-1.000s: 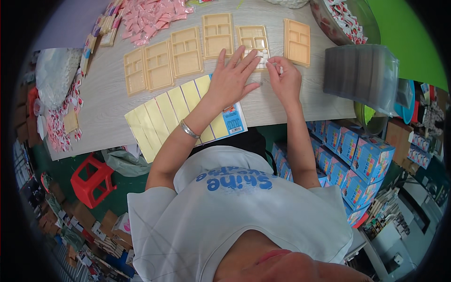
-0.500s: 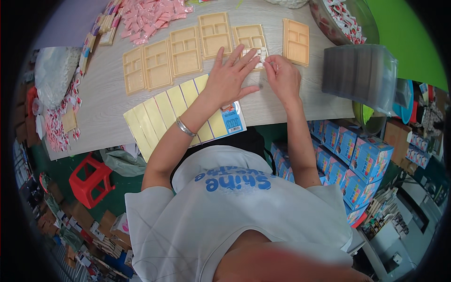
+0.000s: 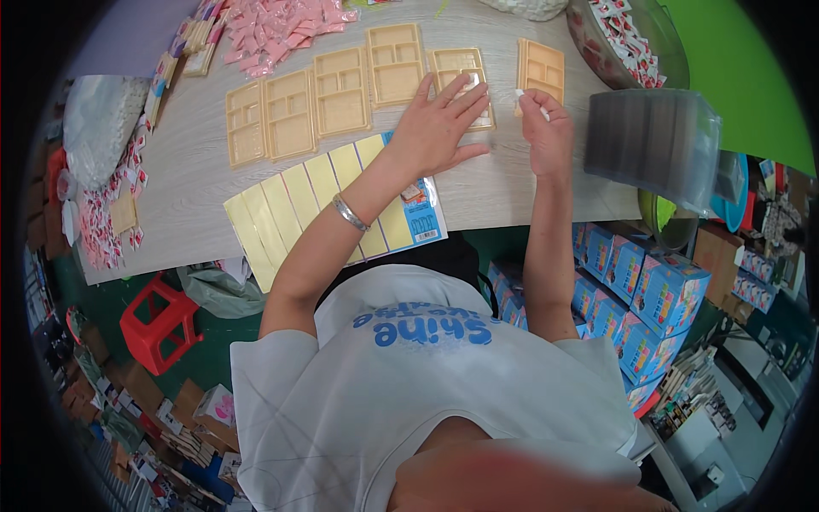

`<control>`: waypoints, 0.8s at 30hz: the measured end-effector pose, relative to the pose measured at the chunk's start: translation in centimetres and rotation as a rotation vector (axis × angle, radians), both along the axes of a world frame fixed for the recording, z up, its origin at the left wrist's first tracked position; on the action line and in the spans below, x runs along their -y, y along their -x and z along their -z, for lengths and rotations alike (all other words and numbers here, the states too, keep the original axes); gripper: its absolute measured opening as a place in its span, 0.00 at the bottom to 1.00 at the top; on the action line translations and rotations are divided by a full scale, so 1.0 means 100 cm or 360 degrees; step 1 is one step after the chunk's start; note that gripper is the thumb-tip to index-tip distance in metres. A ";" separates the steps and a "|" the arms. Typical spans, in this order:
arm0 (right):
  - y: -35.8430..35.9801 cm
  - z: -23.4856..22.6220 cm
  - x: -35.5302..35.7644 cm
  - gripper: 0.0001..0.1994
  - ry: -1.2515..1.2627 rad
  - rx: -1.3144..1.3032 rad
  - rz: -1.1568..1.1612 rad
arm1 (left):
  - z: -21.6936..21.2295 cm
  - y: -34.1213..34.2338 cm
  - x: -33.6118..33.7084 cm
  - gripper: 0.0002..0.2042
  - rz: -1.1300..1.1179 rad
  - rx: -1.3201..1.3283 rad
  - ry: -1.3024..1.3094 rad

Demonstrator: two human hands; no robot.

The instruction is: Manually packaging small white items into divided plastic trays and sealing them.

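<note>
My left hand (image 3: pixel 442 132) lies with fingers spread over the lower part of a tan compartment tray (image 3: pixel 458 61), where white bits show between the fingers. Off to its right, my right hand (image 3: pixel 548 135) pinches a small white piece (image 3: pixel 519 94) at the near end of another tan tray (image 3: pixel 543 61). What exactly the piece is, I cannot make out. More tan trays of the same kind (image 3: pixel 341 121) stand in a row to the left. Under my left wrist lies a stack of yellow-striped sheets (image 3: pixel 294 205) with a blue printed end.
Pink packets (image 3: pixel 273 34) are heaped at the back left. A round bowl of small sachets (image 3: pixel 627 43) stands at the back right, with a clear plastic bin (image 3: pixel 653 141) before it. Blue boxes (image 3: pixel 640 282) are stacked beside my right arm; a red stool (image 3: pixel 162 324) is at left.
My right hand has moved right, from beside my left hand to the rightmost tray, with a white piece now visible in its pinch. My left hand has shifted slightly right.
</note>
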State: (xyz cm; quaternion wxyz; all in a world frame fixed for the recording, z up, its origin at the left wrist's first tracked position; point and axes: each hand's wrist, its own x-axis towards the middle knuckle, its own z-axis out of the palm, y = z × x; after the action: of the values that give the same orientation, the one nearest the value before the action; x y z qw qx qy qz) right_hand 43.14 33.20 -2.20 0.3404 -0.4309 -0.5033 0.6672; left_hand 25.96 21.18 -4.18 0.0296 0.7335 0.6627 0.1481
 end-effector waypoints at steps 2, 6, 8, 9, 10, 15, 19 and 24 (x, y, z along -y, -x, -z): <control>-0.009 0.006 -0.005 0.07 0.0112 -0.0231 -0.0012 | 0.001 -0.001 -0.001 0.39 0.0039 -0.0023 0.0049; -0.014 0.004 -0.002 0.06 0.0147 -0.0158 -0.0009 | 0.000 0.008 0.007 0.37 -0.0117 0.0174 -0.0117; -0.009 0.010 0.004 0.05 -0.0231 0.0096 -0.0094 | -0.001 0.014 0.010 0.35 -0.0241 0.0233 -0.0230; -0.006 0.013 0.007 0.05 -0.0607 0.0351 -0.0185 | 0.001 0.017 0.012 0.34 -0.0268 0.0137 -0.0183; -0.002 0.012 0.010 0.05 -0.0611 0.0348 -0.0186 | 0.000 0.017 0.013 0.32 -0.0302 0.0035 -0.0142; 0.010 0.003 0.018 0.05 -0.1094 0.0886 -0.0491 | 0.004 0.012 0.015 0.29 -0.0171 -0.0016 -0.0105; 0.007 0.000 0.015 0.05 -0.1079 0.0935 -0.0513 | 0.004 0.017 0.015 0.29 -0.0374 0.0214 -0.0158; 0.009 0.004 0.011 0.06 -0.1280 0.0891 -0.0624 | 0.007 0.015 0.012 0.28 -0.0416 0.0221 -0.0132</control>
State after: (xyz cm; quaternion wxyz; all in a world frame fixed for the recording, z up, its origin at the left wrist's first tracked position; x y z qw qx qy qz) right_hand 42.28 32.05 -2.58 0.2002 -0.3257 -0.8624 0.3319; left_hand 24.49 19.95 -4.92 0.0254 0.6295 0.7423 0.2283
